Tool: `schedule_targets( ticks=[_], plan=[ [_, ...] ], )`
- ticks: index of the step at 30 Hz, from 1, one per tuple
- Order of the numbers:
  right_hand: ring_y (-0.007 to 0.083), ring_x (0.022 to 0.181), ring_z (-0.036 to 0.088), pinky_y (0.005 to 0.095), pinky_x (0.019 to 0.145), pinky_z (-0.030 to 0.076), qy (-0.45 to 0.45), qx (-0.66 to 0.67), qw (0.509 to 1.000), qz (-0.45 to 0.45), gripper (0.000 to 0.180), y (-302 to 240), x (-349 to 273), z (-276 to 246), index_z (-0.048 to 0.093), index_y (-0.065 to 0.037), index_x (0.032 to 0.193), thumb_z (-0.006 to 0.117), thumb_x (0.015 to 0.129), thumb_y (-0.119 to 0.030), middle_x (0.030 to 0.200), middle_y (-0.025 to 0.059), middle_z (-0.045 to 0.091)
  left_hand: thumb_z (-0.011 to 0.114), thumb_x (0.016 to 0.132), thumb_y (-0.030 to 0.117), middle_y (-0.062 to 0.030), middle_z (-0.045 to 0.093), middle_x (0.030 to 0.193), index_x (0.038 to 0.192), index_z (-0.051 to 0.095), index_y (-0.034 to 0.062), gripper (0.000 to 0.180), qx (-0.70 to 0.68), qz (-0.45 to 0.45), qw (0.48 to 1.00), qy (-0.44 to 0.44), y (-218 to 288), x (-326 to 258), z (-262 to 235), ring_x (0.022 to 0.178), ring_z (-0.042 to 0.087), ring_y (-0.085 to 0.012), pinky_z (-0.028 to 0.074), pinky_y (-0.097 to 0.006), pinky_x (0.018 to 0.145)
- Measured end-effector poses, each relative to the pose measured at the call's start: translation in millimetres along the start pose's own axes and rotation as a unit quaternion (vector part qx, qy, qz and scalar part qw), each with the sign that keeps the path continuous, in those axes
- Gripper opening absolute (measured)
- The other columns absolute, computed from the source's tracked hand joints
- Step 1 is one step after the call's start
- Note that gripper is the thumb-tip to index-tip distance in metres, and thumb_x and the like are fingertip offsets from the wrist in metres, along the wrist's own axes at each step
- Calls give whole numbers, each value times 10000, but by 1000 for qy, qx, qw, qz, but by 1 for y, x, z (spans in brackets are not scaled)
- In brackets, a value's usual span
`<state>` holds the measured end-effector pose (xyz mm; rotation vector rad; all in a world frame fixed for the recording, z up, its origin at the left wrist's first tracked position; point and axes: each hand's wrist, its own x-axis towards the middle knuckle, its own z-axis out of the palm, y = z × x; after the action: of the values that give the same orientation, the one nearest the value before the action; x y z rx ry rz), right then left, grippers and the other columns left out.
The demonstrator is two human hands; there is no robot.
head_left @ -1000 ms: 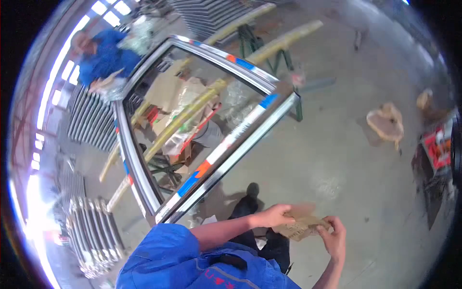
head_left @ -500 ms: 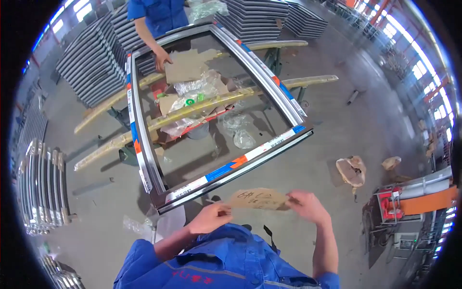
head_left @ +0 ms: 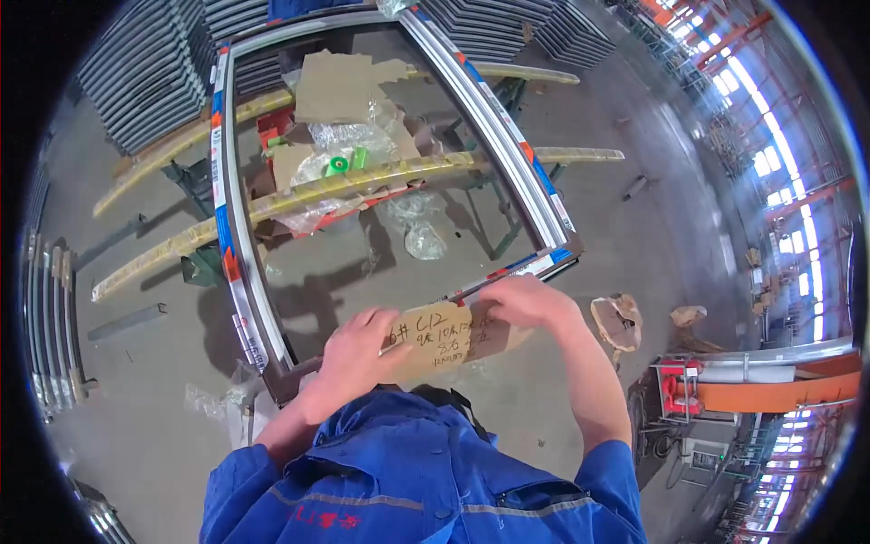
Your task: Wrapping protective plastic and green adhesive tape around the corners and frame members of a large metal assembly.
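A flat piece of brown cardboard with handwriting on it lies against the near rail of a large grey metal frame. My left hand grips the cardboard's left end and my right hand presses on its right end, at the frame's near right corner. The frame rests on two long yellowish beams held by green trestles. It carries blue, white and orange tape along its rails.
Cardboard sheets, clear plastic wrap and a green roll lie under the frame. Stacks of grey metal profiles stand at the far left and far right. A red and orange cart is at my right. Cardboard scraps lie on the concrete floor.
My view has swung so the frame is straight ahead and closer. The cardboard has come down from the air onto the frame's near rail. The person in blue at the far side has left view.
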<state>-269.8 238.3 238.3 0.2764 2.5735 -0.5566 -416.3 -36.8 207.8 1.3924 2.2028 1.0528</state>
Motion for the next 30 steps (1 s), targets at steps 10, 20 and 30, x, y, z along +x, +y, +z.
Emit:
schedule_targets(
  ticks=[10,20,30],
  plan=[
    [310,1235,462,543,1025,356,254,-109,960,-37,666,-8,-17,26,542,-125,1275,775,665,-257,1293,71,509,643,867,329,-174,639,986,963,613,33,312,7,-153,988,-11,-18,24,48,922,626,-369,499,-436,777],
    [253,1196,472,571,1097,260,308,-91,939,-122,893,27,8,86,514,-159,1314,882,512,-294,1212,33,522,653,869,304,-148,676,976,1100,628,47,347,-73,-246,964,-67,-13,17,52,891,660,-280,505,-362,784],
    [233,1260,466,604,1115,260,373,-87,918,-104,848,33,22,100,505,-169,1360,816,581,-298,1233,21,535,781,738,410,-221,536,1318,1389,422,12,843,98,-106,958,-246,15,51,56,1204,541,-376,442,-452,1005]
  ],
)
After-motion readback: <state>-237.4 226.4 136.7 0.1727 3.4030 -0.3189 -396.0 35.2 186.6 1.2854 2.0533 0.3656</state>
